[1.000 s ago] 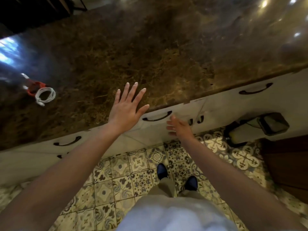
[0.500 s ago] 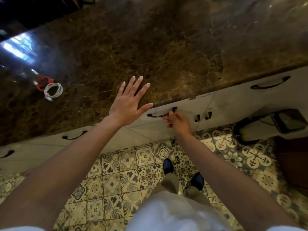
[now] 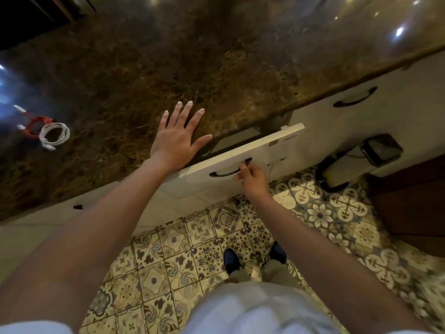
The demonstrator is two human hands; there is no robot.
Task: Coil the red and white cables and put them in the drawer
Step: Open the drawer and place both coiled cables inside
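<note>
A coiled red cable (image 3: 36, 122) and a coiled white cable (image 3: 55, 135) lie side by side, overlapping, on the brown marble counter (image 3: 216, 56) at the far left. My left hand (image 3: 177, 138) rests flat on the counter's front edge, fingers spread. My right hand (image 3: 251, 178) grips the dark handle (image 3: 225, 173) of a white drawer (image 3: 243, 153), which stands pulled partly out from under the counter. Inside the gap the drawer looks dark, and its contents are hidden.
More white drawers with dark handles (image 3: 355, 98) run along the counter front on both sides. A bin with a dark lid (image 3: 381, 148) stands on the patterned tile floor (image 3: 313, 213) at the right, next to a brown wooden cabinet (image 3: 414, 201).
My right hand reached the drawer handle, took hold of it and pulled the drawer partly out. My left hand stayed flat on the counter edge. The cables have not moved.
</note>
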